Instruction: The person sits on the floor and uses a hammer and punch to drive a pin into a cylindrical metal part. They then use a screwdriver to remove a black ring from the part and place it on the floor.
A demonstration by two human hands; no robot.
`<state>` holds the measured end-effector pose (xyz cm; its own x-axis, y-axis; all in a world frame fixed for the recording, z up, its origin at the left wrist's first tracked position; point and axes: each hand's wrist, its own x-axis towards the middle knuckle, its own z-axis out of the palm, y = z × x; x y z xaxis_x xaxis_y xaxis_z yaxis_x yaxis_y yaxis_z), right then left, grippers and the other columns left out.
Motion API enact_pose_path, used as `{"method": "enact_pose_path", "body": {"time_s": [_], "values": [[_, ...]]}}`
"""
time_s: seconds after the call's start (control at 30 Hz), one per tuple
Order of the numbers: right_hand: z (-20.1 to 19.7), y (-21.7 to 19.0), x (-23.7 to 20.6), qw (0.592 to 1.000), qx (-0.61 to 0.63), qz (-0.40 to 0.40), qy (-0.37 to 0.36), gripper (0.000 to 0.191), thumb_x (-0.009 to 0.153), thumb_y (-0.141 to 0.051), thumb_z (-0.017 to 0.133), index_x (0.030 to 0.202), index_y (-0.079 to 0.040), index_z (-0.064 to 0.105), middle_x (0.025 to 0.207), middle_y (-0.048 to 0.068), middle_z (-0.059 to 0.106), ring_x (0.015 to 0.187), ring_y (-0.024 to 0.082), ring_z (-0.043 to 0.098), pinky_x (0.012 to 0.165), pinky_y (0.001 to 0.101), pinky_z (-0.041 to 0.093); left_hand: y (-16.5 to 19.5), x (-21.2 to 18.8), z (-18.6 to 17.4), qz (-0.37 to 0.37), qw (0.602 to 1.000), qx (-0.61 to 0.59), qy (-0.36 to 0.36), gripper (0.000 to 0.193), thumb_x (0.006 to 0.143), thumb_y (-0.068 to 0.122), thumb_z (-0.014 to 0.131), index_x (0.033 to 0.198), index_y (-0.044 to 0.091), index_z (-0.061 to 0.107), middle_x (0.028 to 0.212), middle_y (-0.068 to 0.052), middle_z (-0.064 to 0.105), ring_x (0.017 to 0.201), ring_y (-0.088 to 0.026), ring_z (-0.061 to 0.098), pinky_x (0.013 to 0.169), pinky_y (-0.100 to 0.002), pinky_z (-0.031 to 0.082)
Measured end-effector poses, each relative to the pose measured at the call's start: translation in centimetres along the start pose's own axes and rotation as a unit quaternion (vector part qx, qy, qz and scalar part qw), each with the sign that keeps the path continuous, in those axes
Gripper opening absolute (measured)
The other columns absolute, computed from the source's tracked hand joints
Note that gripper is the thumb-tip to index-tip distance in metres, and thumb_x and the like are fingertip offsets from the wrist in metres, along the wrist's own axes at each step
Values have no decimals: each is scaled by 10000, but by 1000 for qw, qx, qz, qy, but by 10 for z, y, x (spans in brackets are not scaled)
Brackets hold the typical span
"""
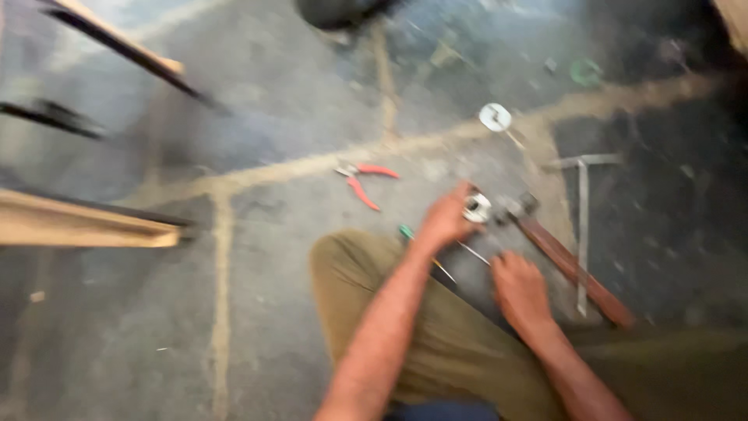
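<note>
Down on the stone floor [257,327], seen from the head camera, the left hand [448,218] reaches forward and its fingers curl around a small round white fitting [477,207]; blur hides how firmly it grips. The right hand [520,292] lies nearer the body with fingers bent, and whether it holds anything cannot be told. A thin metal rod [472,252] runs between the two hands. Just right of the fitting lies a hammer [565,261] with a brown wooden handle. Red-handled pliers [362,181] rest on the floor, well apart to the left. A white disc [495,117] sits farther off. Olive trousers [351,281] cover the knee beneath the arms.
</note>
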<state>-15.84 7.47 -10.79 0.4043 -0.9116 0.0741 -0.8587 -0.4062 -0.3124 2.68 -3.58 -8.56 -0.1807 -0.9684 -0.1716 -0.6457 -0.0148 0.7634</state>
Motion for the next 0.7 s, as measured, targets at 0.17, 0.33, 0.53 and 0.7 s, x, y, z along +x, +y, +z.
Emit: {"method": "enact_pose_path", "body": {"time_s": [0.17, 0.33, 0.53, 0.7], "values": [[19, 15, 2, 996, -43, 63, -50, 112, 937, -232, 567, 932, -119, 562, 908, 132, 624, 772, 351, 715, 700, 497, 586, 9, -9, 1, 55, 998, 11, 36, 785, 633, 304, 900, 1302, 73, 562, 1260, -192, 690, 1191, -406, 644, 956, -477, 523], [12, 35, -2, 993, 0, 97, 71, 249, 892, -327, 666, 1023, -119, 631, 960, 135, 658, 809, 368, 705, 751, 510, 573, 11, -23, 4, 62, 996, 51, 26, 804, 634, 388, 899, 1282, 59, 555, 1256, -200, 670, 1187, -410, 636, 933, -479, 524], [-6, 52, -4, 950, 149, 132, 239, 219, 1016, -251, 755, 1078, -49, 696, 980, 169, 712, 834, 318, 718, 741, 417, 563, 21, -36, 3, 54, 995, 83, 17, 876, 666, 530, 875, 1313, 46, 539, 1307, -226, 615, 1232, -431, 582, 962, -507, 499], [4, 63, 4, 907, 248, 127, 316, 234, 1071, -179, 786, 1077, 31, 683, 899, 199, 705, 805, 242, 710, 796, 344, 567, 25, -40, 7, 243, 956, 104, 131, 737, 782, 547, 778, 1387, 161, 605, 1313, -165, 639, 1225, -367, 607, 1078, -460, 517]]}}
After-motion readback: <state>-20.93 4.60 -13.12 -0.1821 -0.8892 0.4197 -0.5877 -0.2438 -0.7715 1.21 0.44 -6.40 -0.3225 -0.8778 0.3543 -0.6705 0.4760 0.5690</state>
